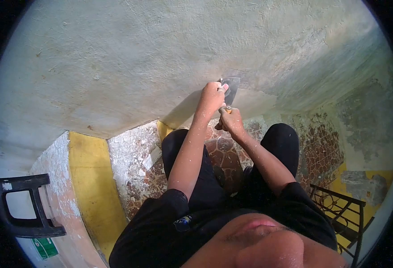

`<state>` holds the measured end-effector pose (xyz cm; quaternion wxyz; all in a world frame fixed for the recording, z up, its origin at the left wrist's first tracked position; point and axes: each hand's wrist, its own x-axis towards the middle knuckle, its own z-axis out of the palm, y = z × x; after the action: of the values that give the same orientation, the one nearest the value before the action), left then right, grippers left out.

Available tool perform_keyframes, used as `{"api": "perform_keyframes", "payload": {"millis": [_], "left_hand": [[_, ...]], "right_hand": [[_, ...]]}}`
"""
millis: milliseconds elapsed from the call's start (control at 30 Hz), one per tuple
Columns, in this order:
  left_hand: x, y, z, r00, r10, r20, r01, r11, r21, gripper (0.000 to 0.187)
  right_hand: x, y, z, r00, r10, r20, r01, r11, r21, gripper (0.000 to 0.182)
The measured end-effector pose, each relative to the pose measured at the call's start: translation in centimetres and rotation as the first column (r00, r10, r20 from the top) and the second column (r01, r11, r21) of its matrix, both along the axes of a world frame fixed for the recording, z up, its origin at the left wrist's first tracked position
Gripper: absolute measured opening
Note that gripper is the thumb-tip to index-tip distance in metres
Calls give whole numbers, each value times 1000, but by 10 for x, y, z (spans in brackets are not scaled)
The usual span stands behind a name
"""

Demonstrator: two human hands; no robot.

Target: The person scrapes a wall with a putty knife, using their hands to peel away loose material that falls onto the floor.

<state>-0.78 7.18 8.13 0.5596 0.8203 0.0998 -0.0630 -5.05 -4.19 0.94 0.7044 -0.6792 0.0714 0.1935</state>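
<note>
Pale debris (151,159) litters the brown floor (221,146); a yellow band (89,178) lines its left edge, peeling paint (56,167) beyond.

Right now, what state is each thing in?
Scraper: in hand, blade up against the wall
Right hand: closed around the handle
Left hand: curled at the blade, grip unclear
Wall: rough, patchily discoloured
Floor: strewn with pale flakes
Forearms: flecked with white
Black frame at left: orientation unclear

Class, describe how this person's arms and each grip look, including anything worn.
The left grip and right grip are bare, without gloves. The left forearm and right forearm are uncovered and speckled with pale flecks. The left sleeve and right sleeve are black and short, ending around the elbows.
</note>
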Motion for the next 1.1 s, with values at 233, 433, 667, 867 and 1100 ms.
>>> {"api": "perform_keyframes", "payload": {"millis": [233,433,667,867,1100], "left_hand": [[5,-2,-15,998,-56,-38,55,998,-41,33],[1,0,-5,986,-86,-145,46,964,-260,30],[8,3,-12,981,-153,-115,106,935,-339,31],[9,6,-18,989,-104,-103,65,943,-327,30],[4,9,-7,991,-97,-96,57,931,-361,30]], "right_hand": [[5,-3,-25,963,-138,233,216,911,-352,38],[1,-6,-24,920,-174,350,324,841,-433,29],[3,-10,-32,930,-212,300,326,853,-408,28],[4,-14,-29,899,-182,398,388,754,-531,30],[3,-7,-24,901,-168,400,359,805,-472,31]]}}
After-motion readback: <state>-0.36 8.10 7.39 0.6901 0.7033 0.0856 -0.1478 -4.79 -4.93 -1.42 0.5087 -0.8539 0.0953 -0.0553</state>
